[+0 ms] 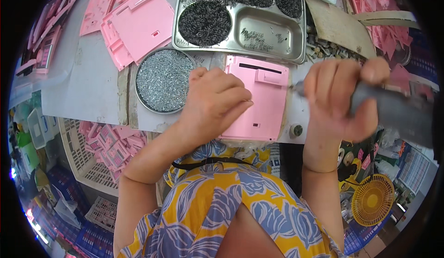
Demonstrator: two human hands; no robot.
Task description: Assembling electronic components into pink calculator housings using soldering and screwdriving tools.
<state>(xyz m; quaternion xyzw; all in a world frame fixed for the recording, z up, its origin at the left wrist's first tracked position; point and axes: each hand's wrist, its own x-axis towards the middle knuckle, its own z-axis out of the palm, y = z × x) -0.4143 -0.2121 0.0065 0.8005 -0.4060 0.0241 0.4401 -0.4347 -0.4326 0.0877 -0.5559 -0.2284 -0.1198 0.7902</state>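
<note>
A pink plastic casing panel with a long dark slot and a raised block lies in front of me at the table's edge. My left hand rests over its left side, the fingers curled and pressed together; whatever is in them is hidden. A grey power screwdriver is gripped in my right hand, which is smeared by motion. The driver's tip points left, close to the panel's right edge; I cannot tell whether it touches. Left of my left hand, silver screws fill a round dish.
Beyond the panel sits a steel compartment tray with black springs. More pink casings are stacked at the far left. A cream basket of pink parts stands lower left. A yellow round grille is at lower right.
</note>
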